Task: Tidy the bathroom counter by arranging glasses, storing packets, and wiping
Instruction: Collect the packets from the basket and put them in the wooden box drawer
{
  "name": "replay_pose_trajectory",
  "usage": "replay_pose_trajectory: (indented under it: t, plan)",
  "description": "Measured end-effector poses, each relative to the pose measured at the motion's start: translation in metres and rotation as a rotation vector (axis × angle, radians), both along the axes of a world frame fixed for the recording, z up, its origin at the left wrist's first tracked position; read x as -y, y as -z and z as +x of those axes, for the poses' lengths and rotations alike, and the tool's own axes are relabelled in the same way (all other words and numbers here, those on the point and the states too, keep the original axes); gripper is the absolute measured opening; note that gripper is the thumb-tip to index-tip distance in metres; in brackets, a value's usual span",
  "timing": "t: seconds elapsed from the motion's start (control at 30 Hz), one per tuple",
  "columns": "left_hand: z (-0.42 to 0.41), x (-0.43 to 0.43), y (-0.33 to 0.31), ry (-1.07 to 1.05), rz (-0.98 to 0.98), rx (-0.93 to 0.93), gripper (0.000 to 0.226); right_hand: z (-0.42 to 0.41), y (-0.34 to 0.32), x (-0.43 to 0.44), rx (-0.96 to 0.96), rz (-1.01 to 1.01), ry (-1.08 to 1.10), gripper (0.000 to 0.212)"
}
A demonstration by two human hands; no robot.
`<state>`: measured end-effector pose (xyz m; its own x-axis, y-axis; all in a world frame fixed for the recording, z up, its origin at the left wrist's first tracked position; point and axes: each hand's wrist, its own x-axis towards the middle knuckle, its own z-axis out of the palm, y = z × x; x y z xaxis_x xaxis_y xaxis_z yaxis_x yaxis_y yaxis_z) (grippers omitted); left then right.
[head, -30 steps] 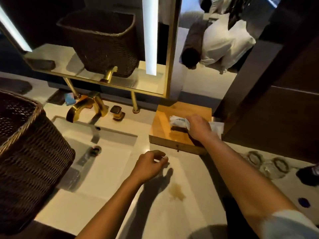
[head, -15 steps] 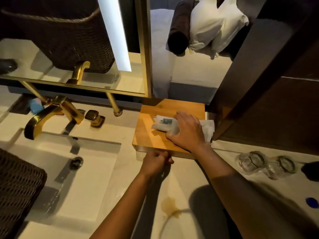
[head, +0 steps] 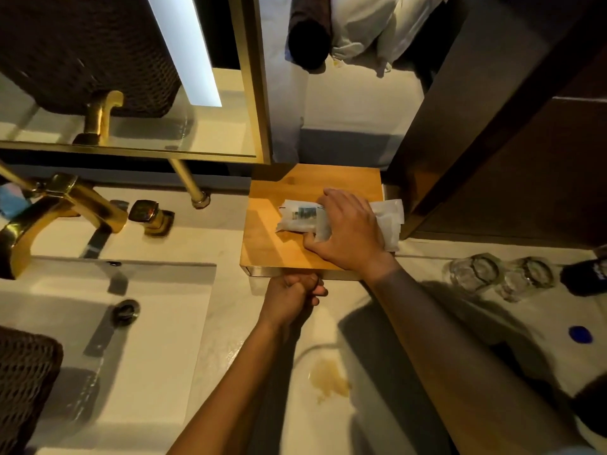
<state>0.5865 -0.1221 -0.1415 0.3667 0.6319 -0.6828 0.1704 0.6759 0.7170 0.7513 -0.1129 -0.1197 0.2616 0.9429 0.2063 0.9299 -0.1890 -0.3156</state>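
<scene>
A wooden box [head: 282,188] stands on the white counter against the back wall. Several white packets [head: 297,218] lie on its lid. My right hand [head: 348,234] rests over the packets with its fingers curled around them. My left hand [head: 292,295] is closed at the front face of the box, on its small knob, which the fingers hide. Two clear glasses [head: 473,272] [head: 525,279] sit side by side on the counter to the right. A brown stain [head: 328,382] marks the counter in front of me.
A sink [head: 157,310] with a gold tap [head: 62,208] and gold handle [head: 149,215] fills the left. A wicker basket [head: 23,382] stands at the lower left. A dark bottle [head: 584,277] and a blue cap [head: 580,334] lie far right. A gold-framed mirror [head: 249,77] rises behind.
My left hand moved forward from the open counter to the front of the box and closed there. My right hand stayed on the packets. The view swung right and closer.
</scene>
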Motion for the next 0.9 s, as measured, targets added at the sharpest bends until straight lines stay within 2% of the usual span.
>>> replay_pose_trajectory:
  t: [0.3, 0.67, 0.9]
  plan:
    - [-0.002, 0.008, -0.012, 0.031, 0.122, -0.110, 0.027, 0.000, 0.002, 0.000, 0.043, 0.016, 0.005, 0.074]
    - [-0.023, 0.029, -0.009, 0.233, 0.283, -0.285, 0.031, 0.001, 0.003, -0.001, 0.046, 0.020, 0.007, 0.072]
    - [-0.033, 0.043, -0.013, 0.289, 0.357, -0.369, 0.033, 0.001, 0.003, -0.001, 0.049, 0.023, 0.010, 0.072]
